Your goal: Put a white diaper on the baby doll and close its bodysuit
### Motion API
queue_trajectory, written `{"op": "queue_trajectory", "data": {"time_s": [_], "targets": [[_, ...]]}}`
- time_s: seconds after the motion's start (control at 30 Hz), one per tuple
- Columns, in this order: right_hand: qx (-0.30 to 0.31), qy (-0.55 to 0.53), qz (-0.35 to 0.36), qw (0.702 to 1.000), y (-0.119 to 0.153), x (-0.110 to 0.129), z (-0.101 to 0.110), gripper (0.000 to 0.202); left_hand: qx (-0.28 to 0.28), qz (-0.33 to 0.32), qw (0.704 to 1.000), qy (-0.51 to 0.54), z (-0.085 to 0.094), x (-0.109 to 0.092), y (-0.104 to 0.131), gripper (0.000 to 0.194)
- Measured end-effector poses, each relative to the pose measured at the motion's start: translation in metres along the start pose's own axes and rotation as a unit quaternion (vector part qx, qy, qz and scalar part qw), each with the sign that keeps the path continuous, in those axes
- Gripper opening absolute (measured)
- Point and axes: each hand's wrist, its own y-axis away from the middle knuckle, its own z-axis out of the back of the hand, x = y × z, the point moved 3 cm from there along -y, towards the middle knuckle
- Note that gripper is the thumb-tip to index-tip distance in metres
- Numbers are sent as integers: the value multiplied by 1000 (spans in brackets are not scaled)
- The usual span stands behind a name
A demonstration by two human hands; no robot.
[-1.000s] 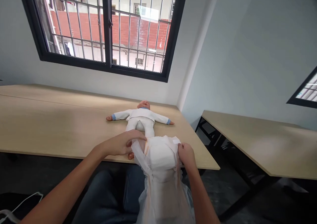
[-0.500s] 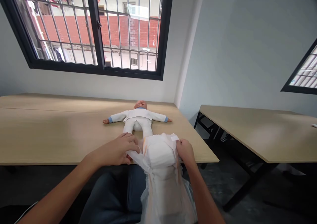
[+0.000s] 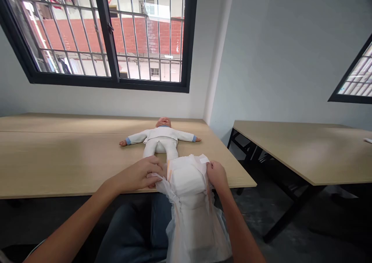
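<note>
White disposable diaper with sheer, frilled sides [image 3: 190, 181] is held spread between both hands, at the near edge of the pale wood-grain worktop [image 3: 72, 158], its lower part hung over the dark blue trousers [image 3: 130, 232]. Its left side is pinched by the fingers of the left hand [image 3: 142, 176]; its upper right corner is gripped in the closed right hand [image 3: 217, 174]. Beyond it, a bald doll in white clothes with blue cuffs [image 3: 162, 133] is laid face up, arms outspread, its lower legs partly hidden.
</note>
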Motion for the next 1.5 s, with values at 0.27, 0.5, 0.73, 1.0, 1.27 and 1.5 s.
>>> {"op": "queue_trajectory", "data": {"time_s": [0.27, 0.5, 0.73, 1.0, 1.27, 1.5], "targets": [[-5, -5, 1, 1000, 3, 3, 3, 31, 3, 8, 995, 98, -6, -2, -56, 26], [-9, -14, 5, 1000, 6, 6, 4, 30, -17, -21, 980, 196, -11, 7, -54, 14], [-8, -20, 3, 1000, 6, 6, 4, 32, 35, 49, 983, 171, 1, 6, -38, 28], [-13, -20, 9, 1000, 7, 5, 3, 31, 15, -42, 996, -72, 4, -11, -6, 55], [-16, -17, 11, 1000, 7, 5, 2, 30, -20, -171, 942, -286, -9, -19, 23, 39], [-15, -4, 11, 1000, 7, 5, 2, 30, -45, -211, 950, -228, -12, -13, 14, 35]]}}
